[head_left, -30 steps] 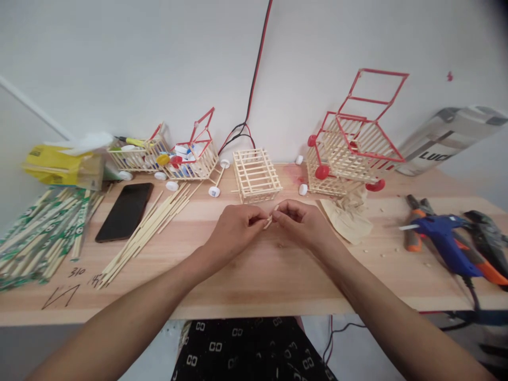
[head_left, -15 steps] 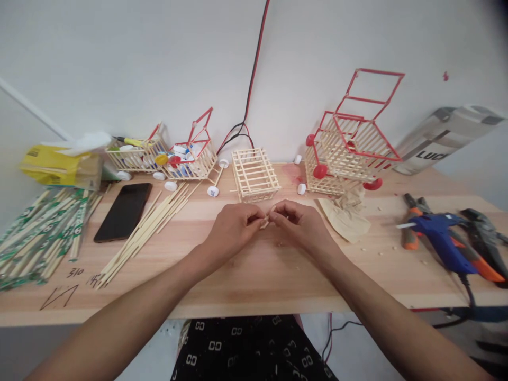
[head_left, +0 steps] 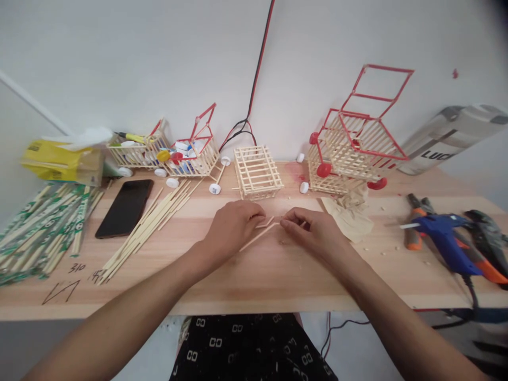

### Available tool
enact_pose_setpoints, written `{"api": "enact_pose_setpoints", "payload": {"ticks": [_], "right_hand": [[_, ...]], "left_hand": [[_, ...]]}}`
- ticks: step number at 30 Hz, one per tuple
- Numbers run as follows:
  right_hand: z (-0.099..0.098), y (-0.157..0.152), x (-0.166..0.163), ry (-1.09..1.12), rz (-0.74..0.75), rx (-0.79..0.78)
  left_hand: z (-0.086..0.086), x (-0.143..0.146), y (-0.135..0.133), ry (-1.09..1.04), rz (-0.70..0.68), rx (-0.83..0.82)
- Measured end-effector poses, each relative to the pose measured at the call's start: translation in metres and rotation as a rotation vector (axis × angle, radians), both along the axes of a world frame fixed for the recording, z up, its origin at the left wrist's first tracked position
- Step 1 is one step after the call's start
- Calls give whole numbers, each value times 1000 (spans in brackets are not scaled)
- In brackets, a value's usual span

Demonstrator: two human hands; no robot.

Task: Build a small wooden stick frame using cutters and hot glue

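My left hand (head_left: 234,225) is closed, thumb and forefinger pinching a short pale wooden stick (head_left: 266,222). Opposite it, my right hand (head_left: 309,228) grips the end of a longer thin wooden stick (head_left: 257,237), which slants down to the left below my left fingertips. The two sticks lie close together; I cannot tell whether they touch. Just behind my hands stands a small basket frame of wooden sticks (head_left: 257,172), open-latticed. A bundle of loose wooden sticks (head_left: 146,227) lies left of my left hand.
A phone (head_left: 125,208) and wrapped chopsticks (head_left: 47,227) lie at the left. Small stick carts (head_left: 194,159) stand along the wall, with a larger red-trimmed cart (head_left: 357,140) at the right. Crumpled brown paper (head_left: 349,214), a blue glue gun (head_left: 444,238) and pliers (head_left: 415,227) lie rightward.
My hands have moved slightly apart. The longer stick now shows between them, slanting down to the left from my right fingers. The view has shifted slightly.
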State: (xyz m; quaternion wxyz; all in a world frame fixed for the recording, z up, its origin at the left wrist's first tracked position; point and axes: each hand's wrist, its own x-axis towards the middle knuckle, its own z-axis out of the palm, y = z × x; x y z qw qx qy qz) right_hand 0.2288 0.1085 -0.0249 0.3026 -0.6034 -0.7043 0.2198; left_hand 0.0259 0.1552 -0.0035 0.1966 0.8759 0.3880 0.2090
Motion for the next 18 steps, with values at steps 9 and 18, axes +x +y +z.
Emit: {"api": "enact_pose_setpoints", "payload": {"ticks": [9,18], "right_hand": [[-7,-8,-5,-168,18,64],[1,-1,-2,-143,30,353]], "left_hand": [[-7,-2,-1,146,-49,0],[1,-2,5,-18,-38,-120]]}}
